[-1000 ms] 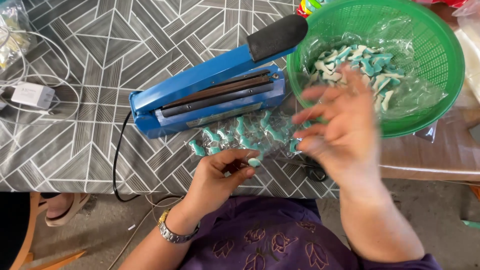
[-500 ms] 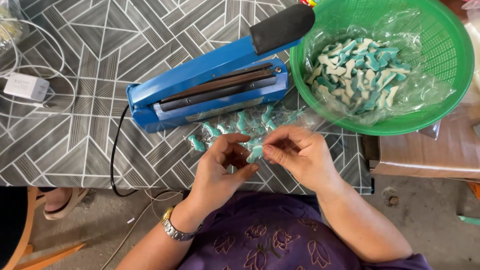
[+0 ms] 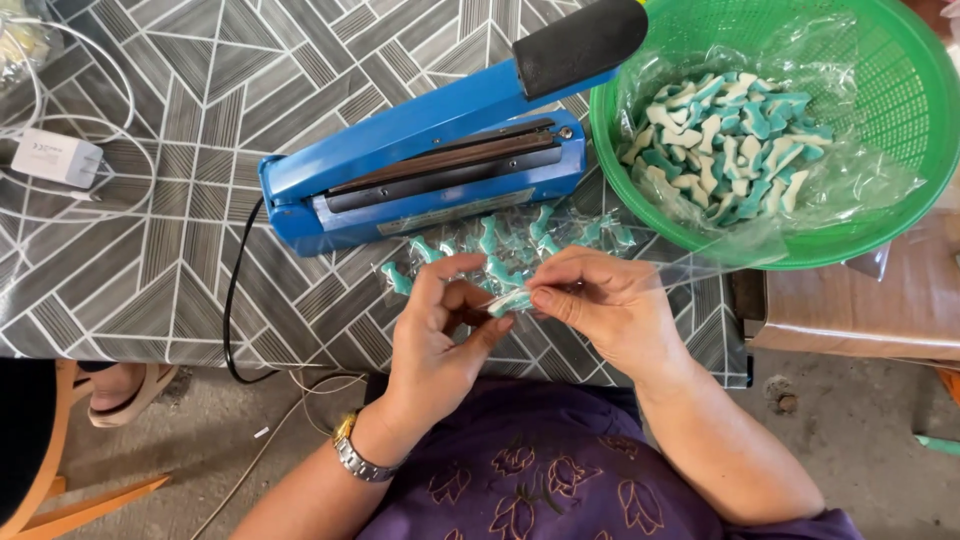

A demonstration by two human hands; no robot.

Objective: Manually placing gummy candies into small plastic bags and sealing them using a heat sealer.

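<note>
A blue heat sealer (image 3: 430,180) is seen lying slantwise across the patterned grey tablecloth (image 3: 200,110), its black-padded handle (image 3: 578,45) raised toward the upper middle of the frame and its black cord (image 3: 233,310) trailing down over the table edge. At the upper right a green plastic basket (image 3: 900,120) is set, lined with clear film and filled with teal-and-white gummy candies (image 3: 725,140). A white charger block (image 3: 55,158) with white cable is placed at the upper left. A brown cardboard surface (image 3: 860,310) is found below the basket.

Just below the sealer, near the middle of the frame, a clear plastic bag (image 3: 510,245) of the same candies is laid flat on the cloth, its long axis running roughly left to right; its near edge is partly hidden by the hands. A single candy (image 3: 508,302), small, teal with a pale band, is held just in front of the bag and is pointed slightly upward to the right.

The candy is pinched between the left hand (image 3: 440,340) and the right hand (image 3: 605,305), both with fingers narrowly closed on it, thumbs and forefingers meeting. A metal wristwatch (image 3: 355,460) is worn on the left wrist.
</note>
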